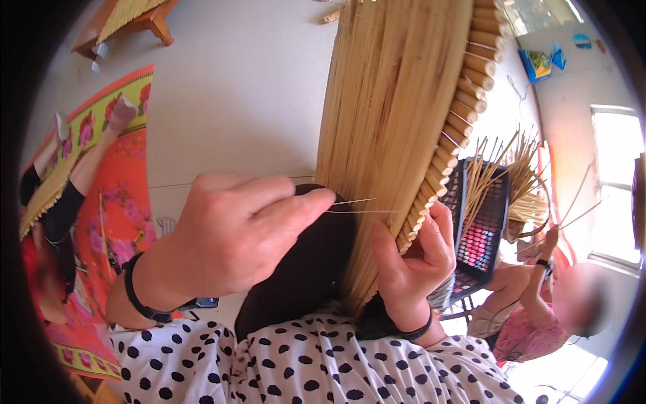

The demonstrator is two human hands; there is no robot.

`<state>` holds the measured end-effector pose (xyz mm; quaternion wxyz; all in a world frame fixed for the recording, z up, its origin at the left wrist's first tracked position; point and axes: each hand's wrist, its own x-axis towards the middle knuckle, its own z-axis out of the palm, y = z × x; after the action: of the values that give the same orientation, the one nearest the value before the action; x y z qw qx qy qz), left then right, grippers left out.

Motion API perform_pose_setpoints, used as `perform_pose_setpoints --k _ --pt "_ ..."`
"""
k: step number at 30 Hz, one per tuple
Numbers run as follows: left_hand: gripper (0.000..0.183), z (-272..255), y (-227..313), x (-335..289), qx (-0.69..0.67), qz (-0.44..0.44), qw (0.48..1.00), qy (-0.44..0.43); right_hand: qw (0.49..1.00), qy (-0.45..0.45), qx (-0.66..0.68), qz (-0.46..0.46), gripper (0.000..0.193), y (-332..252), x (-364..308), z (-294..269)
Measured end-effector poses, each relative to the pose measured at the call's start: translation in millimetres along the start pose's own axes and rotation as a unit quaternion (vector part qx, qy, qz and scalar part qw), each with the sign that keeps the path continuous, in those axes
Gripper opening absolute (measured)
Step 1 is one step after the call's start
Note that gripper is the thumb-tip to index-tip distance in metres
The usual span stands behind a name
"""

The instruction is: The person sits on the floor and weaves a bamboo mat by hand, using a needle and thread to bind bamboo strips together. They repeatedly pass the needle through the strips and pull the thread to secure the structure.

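Across my lap and away from me runs a long panel of straw-coloured stalks (390, 87). Along its right side the stalks are folded into a ridged edge (447, 151), bound with pale thread. My left hand (232, 229) is closed in a pinch left of the panel, holding thin pale thread (356, 212) whose two strands reach right onto the stalks. Whether one strand is a needle I cannot tell. At the near end of the ridged edge, my right hand (417, 262) grips it between thumb and fingers. Both wrists wear dark bands.
At right, a dark plastic chair (481, 259) with a coloured woven seat carries loose stalks (481, 182). Another person (531, 323) sits beyond it, handling long stalks. On a red floral mat (128, 202) at left sits someone else. A low wooden table (131, 34) stands at far left.
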<state>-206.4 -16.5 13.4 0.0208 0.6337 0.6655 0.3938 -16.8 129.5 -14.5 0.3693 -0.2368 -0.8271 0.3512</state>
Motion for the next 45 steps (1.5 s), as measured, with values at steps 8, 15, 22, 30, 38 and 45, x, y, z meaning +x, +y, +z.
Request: perform_pose_setpoints --k 8,15,22,30,38,45 --pt "0.015 23.4 -6.2 1.3 -0.009 0.025 0.998 0.060 0.999 -0.016 -0.018 0.024 0.033 -8.9 2.6 -4.1" --pt "0.026 29.5 -6.4 1.7 -0.041 0.033 0.994 0.098 0.999 -0.009 -0.025 0.048 0.025 -13.9 3.5 -1.9" --pt "0.025 30.1 -6.3 3.3 -0.044 0.046 0.994 0.091 0.997 0.012 0.008 0.072 0.024 -13.4 -1.2 -0.5" --pt "0.023 30.1 -3.2 4.1 -0.037 0.041 0.995 0.084 0.997 0.004 0.005 0.071 0.026 -11.8 -2.8 -3.3" --pt "0.024 30.2 -1.2 4.6 -0.036 0.042 0.995 0.084 0.997 -0.001 0.005 0.074 0.027 -12.1 -3.4 -4.4" --pt "0.025 27.1 -1.8 5.6 -0.037 0.042 0.995 0.079 0.998 -0.012 -0.015 0.060 0.027 -12.6 -0.8 -5.6"
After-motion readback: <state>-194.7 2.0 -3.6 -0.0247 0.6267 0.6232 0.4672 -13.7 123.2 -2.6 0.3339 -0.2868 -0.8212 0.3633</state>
